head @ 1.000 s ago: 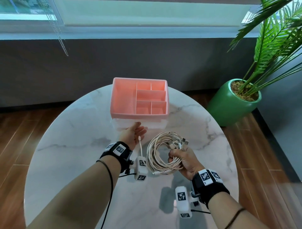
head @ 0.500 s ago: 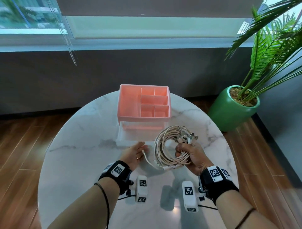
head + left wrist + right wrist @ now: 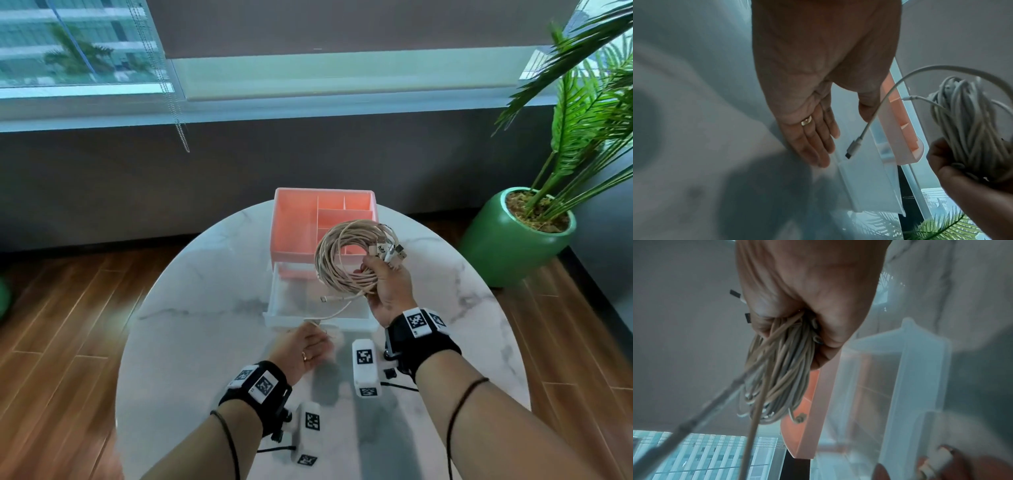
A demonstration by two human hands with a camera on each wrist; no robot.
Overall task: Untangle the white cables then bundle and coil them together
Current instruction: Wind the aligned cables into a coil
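White cable coil (image 3: pixel 349 260) gripped in right hand (image 3: pixel 388 291) above clear drawer (image 3: pixel 284 308); left hand (image 3: pixel 303 346) flat, fingers straight, at drawer's front edge.

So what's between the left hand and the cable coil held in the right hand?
In the head view, the pulled-out clear drawer lies between the left hand and the cable coil. A loose cable end hangs over it, clear of the left fingers.

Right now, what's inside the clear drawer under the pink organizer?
The clear drawer is pulled open and looks bare where visible. The cable coil in the right hand covers its right rear part.
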